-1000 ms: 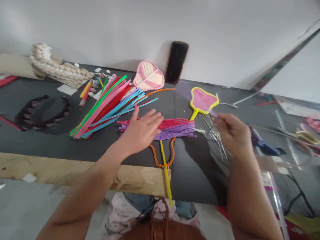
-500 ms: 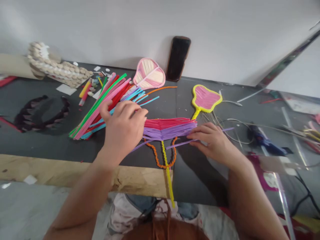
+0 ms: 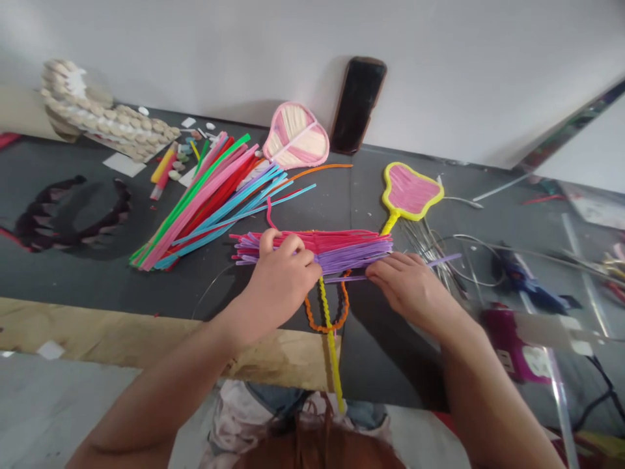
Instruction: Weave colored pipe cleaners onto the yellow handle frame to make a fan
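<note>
Rows of pink-red and purple pipe cleaners lie side by side across a twisted yellow pipe cleaner stem. An orange crimped pipe cleaner loop hangs around the upper part of that stem. My left hand rests over the left half of the rows, its fingers curled and pressed together at the lower purple edge; what they pinch is hidden. To the right, my right hand is closed on a loose purple pipe cleaner, whose other end reaches toward my left fingertips.
A fanned bundle of coloured pipe cleaners lies at left, near a dark headband. A phone leans on the wall beside a pink-and-cream padded shape. A yellow-rimmed pink shape and wires lie at right.
My left hand has moved right and down onto the rows, and their left ends now show. The loose purple pipe cleaner in my right hand lies flatter, nearer the rows.
</note>
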Demonstrator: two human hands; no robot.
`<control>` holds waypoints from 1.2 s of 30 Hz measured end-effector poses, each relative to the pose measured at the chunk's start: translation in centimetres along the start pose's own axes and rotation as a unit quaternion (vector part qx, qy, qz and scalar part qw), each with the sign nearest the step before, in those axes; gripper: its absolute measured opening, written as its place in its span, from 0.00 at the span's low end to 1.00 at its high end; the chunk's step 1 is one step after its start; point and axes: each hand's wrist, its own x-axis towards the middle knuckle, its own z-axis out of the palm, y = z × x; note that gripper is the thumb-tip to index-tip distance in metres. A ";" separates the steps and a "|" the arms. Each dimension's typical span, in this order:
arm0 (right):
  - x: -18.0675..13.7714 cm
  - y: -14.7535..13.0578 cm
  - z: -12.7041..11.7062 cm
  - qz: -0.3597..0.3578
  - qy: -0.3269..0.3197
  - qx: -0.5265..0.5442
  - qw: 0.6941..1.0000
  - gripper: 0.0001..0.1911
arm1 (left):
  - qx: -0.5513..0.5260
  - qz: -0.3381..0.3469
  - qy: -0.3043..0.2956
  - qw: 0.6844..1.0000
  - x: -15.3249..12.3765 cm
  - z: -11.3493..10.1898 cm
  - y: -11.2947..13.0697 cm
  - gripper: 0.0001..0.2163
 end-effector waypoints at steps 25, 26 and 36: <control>1.5 -3.4 1.5 0.015 0.061 -0.029 0.998 0.08 | 0.015 -0.006 -0.022 1.000 0.3 1.3 -0.4 0.08; 1.6 -3.5 1.6 0.017 0.064 -0.026 0.997 0.08 | 0.017 -0.005 -0.024 1.000 0.3 1.4 -0.4 0.08; 1.6 -4.9 1.5 -0.033 0.106 0.026 0.994 0.07 | 0.037 0.009 -0.052 0.998 0.4 0.9 -0.1 0.07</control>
